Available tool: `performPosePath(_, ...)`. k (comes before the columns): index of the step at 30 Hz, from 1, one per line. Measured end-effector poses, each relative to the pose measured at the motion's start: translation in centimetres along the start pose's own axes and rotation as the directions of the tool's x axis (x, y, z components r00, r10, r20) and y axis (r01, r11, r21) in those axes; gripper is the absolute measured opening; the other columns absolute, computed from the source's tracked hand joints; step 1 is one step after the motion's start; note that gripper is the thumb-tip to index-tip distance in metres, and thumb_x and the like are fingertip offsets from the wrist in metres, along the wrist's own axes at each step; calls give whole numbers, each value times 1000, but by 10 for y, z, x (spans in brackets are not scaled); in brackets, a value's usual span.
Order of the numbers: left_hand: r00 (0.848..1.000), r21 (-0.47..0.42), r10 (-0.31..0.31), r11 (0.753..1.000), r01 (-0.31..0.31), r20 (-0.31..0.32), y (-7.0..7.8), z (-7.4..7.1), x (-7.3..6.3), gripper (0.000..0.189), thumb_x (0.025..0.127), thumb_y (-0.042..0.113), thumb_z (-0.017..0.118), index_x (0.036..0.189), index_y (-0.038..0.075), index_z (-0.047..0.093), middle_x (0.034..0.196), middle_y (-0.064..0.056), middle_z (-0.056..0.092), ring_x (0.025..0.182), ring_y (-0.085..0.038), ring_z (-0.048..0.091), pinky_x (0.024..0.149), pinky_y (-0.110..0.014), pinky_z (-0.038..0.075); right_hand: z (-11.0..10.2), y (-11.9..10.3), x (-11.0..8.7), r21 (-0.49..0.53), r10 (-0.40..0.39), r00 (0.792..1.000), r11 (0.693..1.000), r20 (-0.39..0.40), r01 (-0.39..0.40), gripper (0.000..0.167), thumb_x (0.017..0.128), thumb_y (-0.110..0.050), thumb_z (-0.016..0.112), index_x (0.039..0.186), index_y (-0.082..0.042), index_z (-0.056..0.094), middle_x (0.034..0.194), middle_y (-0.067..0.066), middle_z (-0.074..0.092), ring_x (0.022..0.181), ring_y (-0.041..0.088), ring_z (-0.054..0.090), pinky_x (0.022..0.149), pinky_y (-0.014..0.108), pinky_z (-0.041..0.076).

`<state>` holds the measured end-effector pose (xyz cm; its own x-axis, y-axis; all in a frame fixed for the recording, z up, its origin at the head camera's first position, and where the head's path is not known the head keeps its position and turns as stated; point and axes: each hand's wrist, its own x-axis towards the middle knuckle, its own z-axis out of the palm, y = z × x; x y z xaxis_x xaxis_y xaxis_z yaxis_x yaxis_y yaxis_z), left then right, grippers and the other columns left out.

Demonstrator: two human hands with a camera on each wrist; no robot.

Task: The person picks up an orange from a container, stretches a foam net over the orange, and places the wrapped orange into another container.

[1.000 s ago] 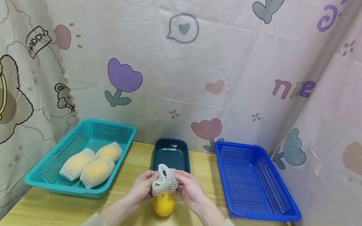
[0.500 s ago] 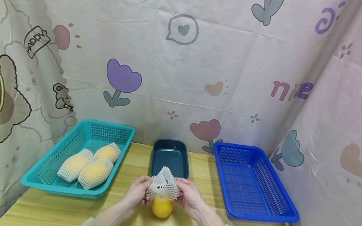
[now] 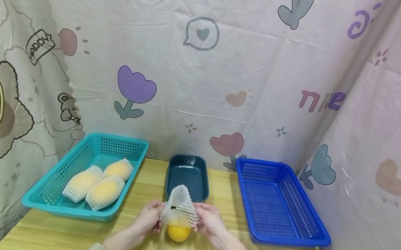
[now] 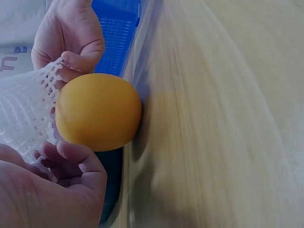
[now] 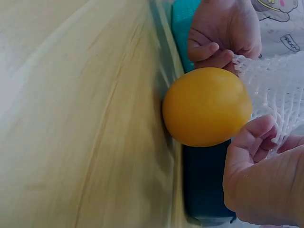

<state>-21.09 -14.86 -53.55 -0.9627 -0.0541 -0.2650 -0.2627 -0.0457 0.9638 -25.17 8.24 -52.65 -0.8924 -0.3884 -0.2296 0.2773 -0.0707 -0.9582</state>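
A white foam fruit net point(image 3: 179, 202) is stretched wide between my two hands, its edge over the top of a smooth, rounded orange-yellow fruit point(image 3: 178, 232). The fruit rests on the wooden table. My left hand point(image 3: 149, 216) pinches the net's left edge between thumb and fingers. On the opposite side my right hand point(image 3: 212, 223) pinches the net too. Most of the fruit point(image 4: 99, 113) shows bare in the left wrist view, with the net point(image 4: 23, 111) at its upper end. In the right wrist view, the net point(image 5: 280, 85) likewise meets the fruit's top.
At the left, a teal basket point(image 3: 49, 202) holds 3 yellow fruits point(image 3: 105, 192) in white foam nets. A dark teal dish point(image 3: 189, 178) sits just behind my hands. To the right stands a blue basket point(image 3: 273, 206). A printed curtain point(image 3: 198, 86) encloses the table's back and sides.
Both hands have come down slightly and spread a little apart. The net, earlier bunched above the fruit, is now stretched wider and lower over its top.
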Motion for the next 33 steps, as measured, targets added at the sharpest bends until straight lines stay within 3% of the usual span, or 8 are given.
performPosePath(15, 998, 141, -45, 989, 38, 47, -15, 5, 0, 32, 122, 28, 37, 128, 1, 52, 74, 3, 56, 57, -8, 52, 51, -22, 47, -5, 16, -1, -107, 4, 998, 994, -63, -11, 30, 110, -15, 62, 134, 2, 69, 88, -4, 75, 67, 6, 61, 56, 17, 49)
performPosePath(20, 996, 142, -51, 989, 41, 68, -18, 6, -2, 34, 121, 26, 35, 135, -2, 49, 74, 2, 56, 58, -8, 52, 51, -22, 50, -9, 19, -2, -125, 14, 1000, 992, -24, -16, 33, 111, -17, 61, 138, 2, 67, 88, -5, 73, 68, 5, 61, 56, 18, 47)
performPosePath(27, 995, 138, -44, 990, 32, 85, -23, 6, -3, 23, 121, 23, 34, 123, 4, 48, 73, 0, 57, 58, -10, 54, 50, -24, 54, -16, 22, -1, -131, 33, 997, 991, 65, -25, 24, 107, -12, 66, 129, -2, 70, 86, -6, 72, 69, 5, 62, 56, 18, 46)
performPosePath(33, 996, 165, -41, 986, 27, 79, -25, 7, -3, 24, 122, 24, 35, 126, 4, 48, 77, -3, 61, 58, -10, 58, 49, -24, 55, -18, 22, -3, -171, 43, 995, 985, 90, -27, 22, 105, -8, 65, 125, -2, 70, 91, -3, 69, 69, 7, 63, 56, 19, 44)
